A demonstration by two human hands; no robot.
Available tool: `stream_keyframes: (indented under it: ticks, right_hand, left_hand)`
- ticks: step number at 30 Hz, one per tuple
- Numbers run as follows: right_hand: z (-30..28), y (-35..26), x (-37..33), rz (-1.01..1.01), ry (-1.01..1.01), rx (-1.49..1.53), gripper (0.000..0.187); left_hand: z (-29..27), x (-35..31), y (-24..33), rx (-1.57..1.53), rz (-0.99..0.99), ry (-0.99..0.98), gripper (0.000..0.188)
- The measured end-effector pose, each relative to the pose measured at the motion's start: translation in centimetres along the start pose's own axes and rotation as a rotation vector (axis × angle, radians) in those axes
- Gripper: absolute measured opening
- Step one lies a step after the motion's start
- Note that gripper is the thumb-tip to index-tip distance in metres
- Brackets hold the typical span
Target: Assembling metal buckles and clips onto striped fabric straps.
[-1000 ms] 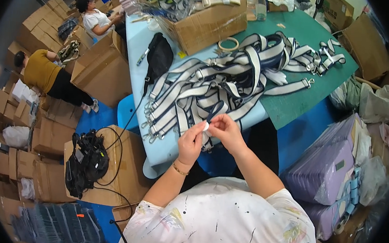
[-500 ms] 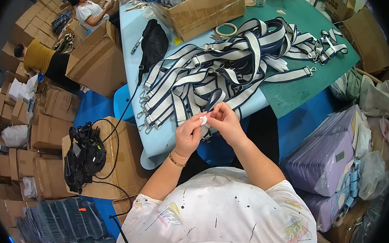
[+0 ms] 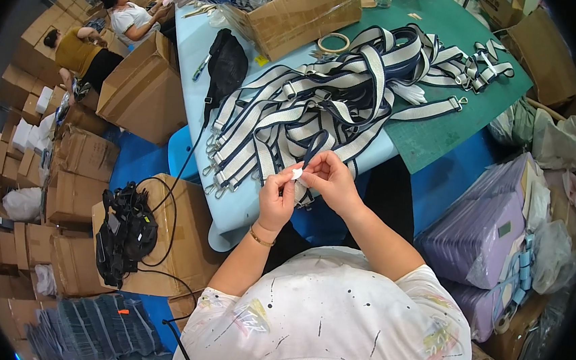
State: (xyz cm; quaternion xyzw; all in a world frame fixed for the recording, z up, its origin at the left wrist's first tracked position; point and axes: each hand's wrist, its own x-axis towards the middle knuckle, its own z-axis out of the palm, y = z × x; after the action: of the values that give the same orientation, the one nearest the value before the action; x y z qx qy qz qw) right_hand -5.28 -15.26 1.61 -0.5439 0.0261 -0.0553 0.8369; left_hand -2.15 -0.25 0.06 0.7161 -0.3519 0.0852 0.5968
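Observation:
My left hand and my right hand meet at the near edge of the table, fingertips pinched together. Between them is a small white piece, thin and flat-looking, gripped by the fingers of both hands. A navy-edged strap rises just behind the fingertips; whether the fingers also grip it, I cannot tell. Beyond the hands spreads a heap of white webbing straps with navy edges. Metal snap hooks hang at its near left end, beside my left hand.
On the table lie a black pouch, a tape roll and an open carton. Wrapped purple bundles stand at the right. A black harness with cables rests on a carton at the left. Two people work at the far left.
Both hands have shifted slightly, and the white piece shows a little more to the left. At the far left, the person in the mustard top has turned and moved an arm.

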Motion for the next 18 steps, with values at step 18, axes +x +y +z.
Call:
stream_keyframes:
  ticks: [18]
  right_hand:
    - [0.3,0.9,-0.1,0.057,0.121,0.312,0.026]
  left_hand:
    - [0.5,1.0,1.7,0.441,0.232,0.138,0.014]
